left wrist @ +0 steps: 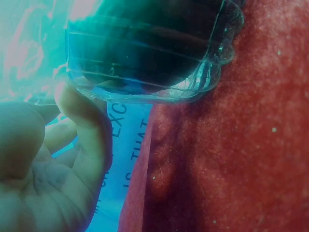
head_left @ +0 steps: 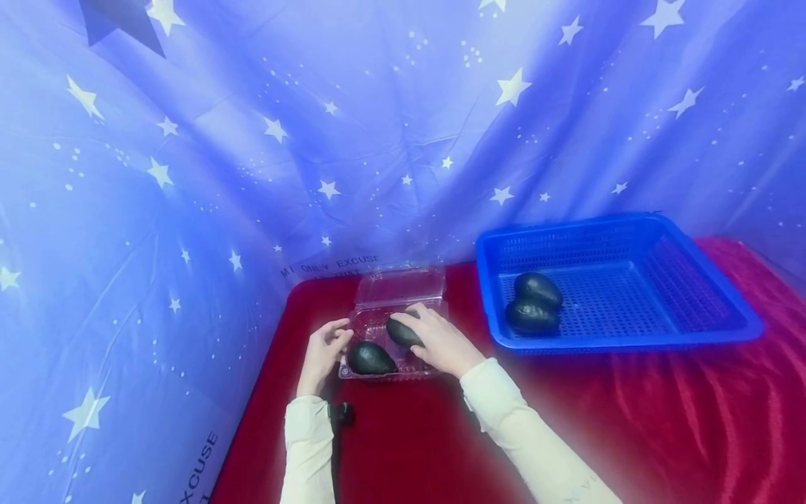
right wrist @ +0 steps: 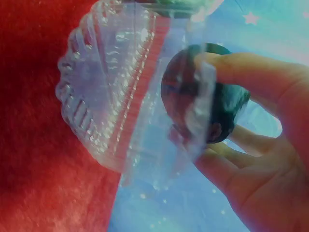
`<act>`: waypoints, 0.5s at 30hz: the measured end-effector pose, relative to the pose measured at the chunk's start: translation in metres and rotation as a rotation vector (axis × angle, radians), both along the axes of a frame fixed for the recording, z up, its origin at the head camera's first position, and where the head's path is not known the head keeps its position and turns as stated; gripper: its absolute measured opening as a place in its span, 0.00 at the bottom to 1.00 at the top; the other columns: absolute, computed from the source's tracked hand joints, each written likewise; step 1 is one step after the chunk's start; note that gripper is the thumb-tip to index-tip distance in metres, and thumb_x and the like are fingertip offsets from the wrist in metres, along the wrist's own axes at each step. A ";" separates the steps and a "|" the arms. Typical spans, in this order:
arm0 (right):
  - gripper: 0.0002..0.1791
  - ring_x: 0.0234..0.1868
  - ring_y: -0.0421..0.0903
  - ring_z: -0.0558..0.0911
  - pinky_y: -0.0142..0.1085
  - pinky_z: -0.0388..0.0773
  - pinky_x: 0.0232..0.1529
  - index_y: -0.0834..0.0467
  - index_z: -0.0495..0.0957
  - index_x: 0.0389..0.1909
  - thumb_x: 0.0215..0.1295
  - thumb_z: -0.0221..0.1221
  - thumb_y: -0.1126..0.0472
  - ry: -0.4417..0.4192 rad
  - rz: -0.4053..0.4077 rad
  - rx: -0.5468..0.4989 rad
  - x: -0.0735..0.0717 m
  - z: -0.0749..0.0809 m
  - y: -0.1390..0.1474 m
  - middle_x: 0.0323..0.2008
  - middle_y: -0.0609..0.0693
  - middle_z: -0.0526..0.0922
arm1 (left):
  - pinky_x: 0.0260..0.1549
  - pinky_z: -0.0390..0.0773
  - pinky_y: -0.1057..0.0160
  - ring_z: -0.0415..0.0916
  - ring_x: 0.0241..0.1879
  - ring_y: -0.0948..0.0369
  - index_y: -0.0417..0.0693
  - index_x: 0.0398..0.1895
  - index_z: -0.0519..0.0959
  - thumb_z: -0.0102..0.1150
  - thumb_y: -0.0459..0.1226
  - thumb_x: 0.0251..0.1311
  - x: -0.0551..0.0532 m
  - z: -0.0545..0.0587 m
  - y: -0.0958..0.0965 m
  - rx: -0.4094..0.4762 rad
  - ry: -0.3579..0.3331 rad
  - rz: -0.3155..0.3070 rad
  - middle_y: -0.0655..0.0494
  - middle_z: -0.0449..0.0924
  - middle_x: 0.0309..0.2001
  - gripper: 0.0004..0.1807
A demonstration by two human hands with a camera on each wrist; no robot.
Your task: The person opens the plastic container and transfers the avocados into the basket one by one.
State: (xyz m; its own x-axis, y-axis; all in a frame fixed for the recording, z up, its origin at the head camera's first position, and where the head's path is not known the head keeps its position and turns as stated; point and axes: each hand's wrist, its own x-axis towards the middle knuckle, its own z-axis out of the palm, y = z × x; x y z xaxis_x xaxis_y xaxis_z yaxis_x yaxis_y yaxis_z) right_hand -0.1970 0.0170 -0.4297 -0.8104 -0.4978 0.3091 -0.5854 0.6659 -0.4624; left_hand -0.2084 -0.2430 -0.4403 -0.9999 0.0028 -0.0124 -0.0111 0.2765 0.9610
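Observation:
A clear plastic clamshell container (head_left: pixel 418 365) lies on the red cloth with its lid (head_left: pixel 403 285) folded back. One dark avocado (head_left: pixel 371 358) sits in its left part. My right hand (head_left: pixel 443 339) grips a second avocado (head_left: pixel 403 332) over the right part; in the right wrist view, thumb and fingers are on either side of this avocado (right wrist: pixel 181 92), behind the clear wall. At the container's left edge, my left hand (head_left: pixel 324 353) holds the rim with curled fingers. The left wrist view shows a fingertip (left wrist: pixel 65 94) against the plastic.
To the right stands a blue perforated basket (head_left: pixel 630 343), with two avocados (head_left: pixel 534 308) in its left end. Red cloth (head_left: pixel 403 448) covers the table. Blue star-printed fabric (head_left: pixel 403 126) hangs behind and at the left, close to the container.

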 end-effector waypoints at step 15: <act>0.38 0.62 0.58 0.76 0.51 0.75 0.62 0.54 0.70 0.69 0.56 0.71 0.64 0.019 -0.077 -0.056 0.003 0.022 0.027 0.61 0.59 0.74 | 0.19 0.75 0.70 0.72 0.21 0.64 0.28 0.62 0.73 0.59 0.29 0.66 -0.003 -0.003 -0.001 0.007 -0.011 0.000 0.46 0.80 0.35 0.22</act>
